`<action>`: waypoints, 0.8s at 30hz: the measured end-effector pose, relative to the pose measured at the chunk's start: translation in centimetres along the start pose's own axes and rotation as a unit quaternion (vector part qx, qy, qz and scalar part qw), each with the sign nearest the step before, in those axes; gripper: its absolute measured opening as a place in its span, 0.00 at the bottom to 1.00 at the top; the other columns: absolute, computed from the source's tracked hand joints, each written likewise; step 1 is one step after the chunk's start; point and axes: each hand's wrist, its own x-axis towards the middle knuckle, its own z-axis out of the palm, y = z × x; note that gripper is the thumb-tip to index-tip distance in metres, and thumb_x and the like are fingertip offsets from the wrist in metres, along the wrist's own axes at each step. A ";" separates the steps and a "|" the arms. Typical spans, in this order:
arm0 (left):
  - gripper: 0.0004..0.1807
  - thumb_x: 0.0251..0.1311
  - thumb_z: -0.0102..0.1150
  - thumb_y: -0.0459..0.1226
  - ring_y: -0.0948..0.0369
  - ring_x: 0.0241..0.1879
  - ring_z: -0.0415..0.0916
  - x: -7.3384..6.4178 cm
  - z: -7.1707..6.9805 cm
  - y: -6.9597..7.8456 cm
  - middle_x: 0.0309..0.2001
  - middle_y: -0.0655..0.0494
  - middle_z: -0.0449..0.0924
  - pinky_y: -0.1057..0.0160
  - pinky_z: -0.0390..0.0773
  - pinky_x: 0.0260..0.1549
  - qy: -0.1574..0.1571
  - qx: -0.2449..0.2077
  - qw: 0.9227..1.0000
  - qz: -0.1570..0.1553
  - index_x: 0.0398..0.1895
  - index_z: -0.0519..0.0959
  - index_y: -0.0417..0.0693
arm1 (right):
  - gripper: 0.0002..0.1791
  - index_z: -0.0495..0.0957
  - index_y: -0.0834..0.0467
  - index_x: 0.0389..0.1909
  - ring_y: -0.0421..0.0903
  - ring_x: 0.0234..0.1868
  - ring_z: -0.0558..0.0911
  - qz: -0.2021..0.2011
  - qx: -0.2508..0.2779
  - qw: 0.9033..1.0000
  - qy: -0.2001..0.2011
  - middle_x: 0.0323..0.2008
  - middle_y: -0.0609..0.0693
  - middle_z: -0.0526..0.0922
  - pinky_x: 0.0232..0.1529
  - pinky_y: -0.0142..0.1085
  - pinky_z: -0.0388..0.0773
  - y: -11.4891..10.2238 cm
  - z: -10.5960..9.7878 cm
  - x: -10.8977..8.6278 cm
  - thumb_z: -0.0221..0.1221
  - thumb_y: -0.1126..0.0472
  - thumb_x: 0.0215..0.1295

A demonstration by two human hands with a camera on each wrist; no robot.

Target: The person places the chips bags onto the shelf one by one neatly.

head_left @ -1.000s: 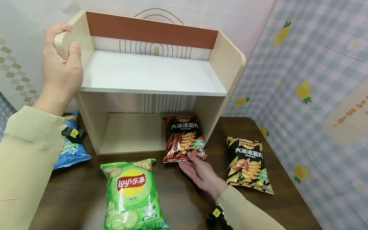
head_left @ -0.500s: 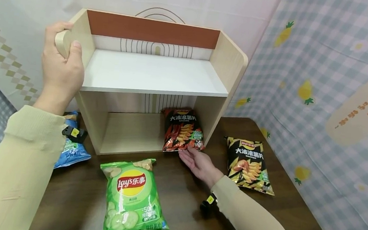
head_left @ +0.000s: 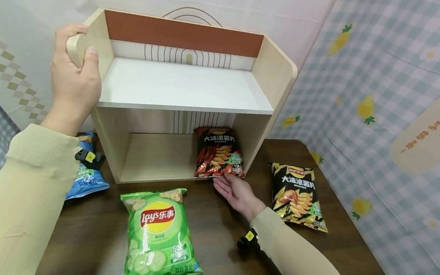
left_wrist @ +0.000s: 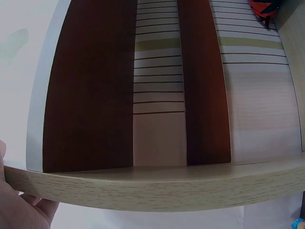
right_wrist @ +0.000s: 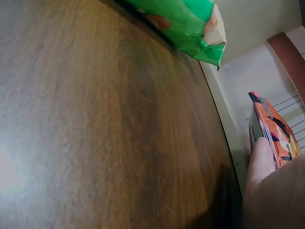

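Note:
In the head view, my left hand (head_left: 77,72) grips the rounded top of the left side panel of a small wooden shelf (head_left: 187,86). The left wrist view shows part of this left hand (left_wrist: 24,207) at the panel's edge. My right hand (head_left: 238,196) holds the front edge of a red-and-black chip bag (head_left: 218,152), thumb at its upper side and fingers below. The bag lies in the shelf's lower compartment, against the right wall. In the right wrist view, a finger touches the chip bag (right_wrist: 274,131) at its near edge.
A green chip bag (head_left: 161,239) lies in front of the shelf on the dark wooden table (head_left: 229,252). To the right lies a black-and-yellow chip bag (head_left: 297,196). A blue chip bag (head_left: 87,178) sits left of the shelf, partly behind my left arm.
My right hand has moved forward, and the red-and-black chip bag has slid deeper into the lower compartment. The left hand stays on the shelf panel.

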 end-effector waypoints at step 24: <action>0.20 0.69 0.43 0.39 0.61 0.53 0.69 0.3 0.0 -0.2 0.60 0.58 0.68 0.65 0.70 0.42 -0.002 -0.010 1.000 0.000 0.60 0.66 0.72 | 0.41 0.62 0.63 0.63 0.55 0.45 0.81 -0.022 -0.395 0.912 -0.110 0.50 0.61 0.78 0.40 0.45 0.81 2.9 2.2 -6.3 0.63 0.40 0.60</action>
